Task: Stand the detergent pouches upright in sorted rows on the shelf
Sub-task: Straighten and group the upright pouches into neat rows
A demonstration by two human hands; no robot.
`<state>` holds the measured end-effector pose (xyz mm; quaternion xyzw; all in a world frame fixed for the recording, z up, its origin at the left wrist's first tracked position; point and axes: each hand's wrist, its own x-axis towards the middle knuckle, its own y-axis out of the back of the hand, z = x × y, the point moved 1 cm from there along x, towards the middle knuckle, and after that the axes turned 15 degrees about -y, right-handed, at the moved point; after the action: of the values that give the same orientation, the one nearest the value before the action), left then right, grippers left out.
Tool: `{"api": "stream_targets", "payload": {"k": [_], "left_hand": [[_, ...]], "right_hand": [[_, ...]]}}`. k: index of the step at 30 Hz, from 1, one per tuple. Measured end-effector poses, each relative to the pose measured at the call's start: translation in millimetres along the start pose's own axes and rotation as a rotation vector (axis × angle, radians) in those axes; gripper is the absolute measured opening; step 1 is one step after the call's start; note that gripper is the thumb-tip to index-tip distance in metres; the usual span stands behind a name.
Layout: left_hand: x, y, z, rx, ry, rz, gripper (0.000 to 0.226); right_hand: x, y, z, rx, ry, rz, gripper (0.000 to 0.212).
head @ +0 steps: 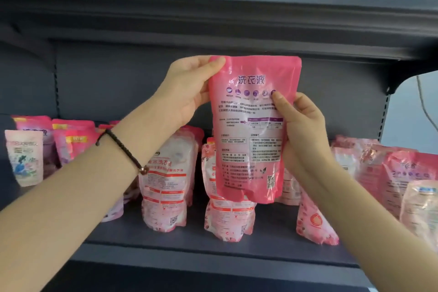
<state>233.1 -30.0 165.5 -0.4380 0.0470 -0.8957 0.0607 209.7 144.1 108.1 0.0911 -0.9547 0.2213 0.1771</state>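
A black braided bracelet (123,149) circles the left wrist, nearest the lens. The left hand (189,87) pinches the top left corner of a pink pouch (251,130), thumb on its face. The right hand (301,125) grips its right edge the same way. The pouch hangs upright, in the air above the shelf (166,234), its printed back towards the camera: "洗衣液" in large purple characters, a row of round icons, blocks of small print too fine to read, and a QR code (271,181) low on the right. Other pouches (166,180) stand on the shelf behind it.
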Motion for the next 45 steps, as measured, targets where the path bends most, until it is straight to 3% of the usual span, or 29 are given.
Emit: {"api": "stream_targets", "payload": {"k": [8, 11, 14, 19, 24, 32, 40, 44, 45], "left_hand": [[-48, 78, -36, 0.104, 0.071, 0.173, 0.016], [-62, 103, -49, 0.183, 0.004, 0.236, 0.018], [-87, 119, -58, 0.291, -0.110, 0.261, 0.034], [-147, 130, -107, 0.344, -0.083, 0.204, 0.072], [-181, 122, -150, 0.418, -0.107, 0.143, 0.065], [-168, 129, -174, 0.513, -0.151, 0.187, 0.059], [-162, 137, -181, 0.544, -0.177, 0.135, 0.059], [-156, 146, -164, 0.792, -0.275, 0.029, 0.070], [-152, 147, -155, 0.875, -0.315, -0.006, 0.070]], "right_hand": [[-23, -51, 101, 0.047, -0.072, 0.010, 0.015], [-26, -69, 130, 0.042, -0.059, 0.030, 0.017], [-25, -82, 156, 0.026, -0.076, 0.064, 0.010], [-19, -89, 189, 0.011, -0.097, 0.140, 0.016], [-14, -88, 210, -0.023, -0.100, 0.209, 0.030], [2, -94, 222, -0.085, -0.058, 0.213, 0.021], [7, -74, 217, -0.517, -0.006, 0.111, 0.020], [2, -61, 190, -0.821, -0.125, -0.026, 0.008], [-1, -60, 179, -0.914, -0.179, -0.084, 0.014]]}}
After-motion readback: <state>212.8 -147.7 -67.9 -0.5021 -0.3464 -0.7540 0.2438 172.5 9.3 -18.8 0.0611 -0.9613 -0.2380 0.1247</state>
